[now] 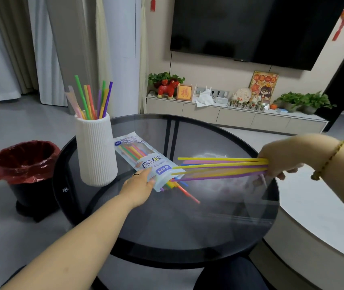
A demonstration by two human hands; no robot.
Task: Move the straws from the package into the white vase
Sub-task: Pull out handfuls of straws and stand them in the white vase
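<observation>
A ribbed white vase (pixel 95 151) stands at the left of the round glass table (pixel 188 237), with several coloured straws (pixel 92 99) upright in it. The straw package (pixel 146 160) lies flat just right of the vase, its open end toward me, more straws poking out of it. My left hand (pixel 138 188) presses on the package's near end. My right hand (pixel 280 162) is at the right, shut on a bunch of yellow and purple straws (pixel 219 167) held level above the table, their free ends near the package mouth.
A black bin with a red liner (pixel 24 164) stands on the floor left of the table. A white round table (pixel 322 208) adjoins at the right. Behind are a low cabinet (pixel 236 116) with plants and ornaments, a wall TV and curtains.
</observation>
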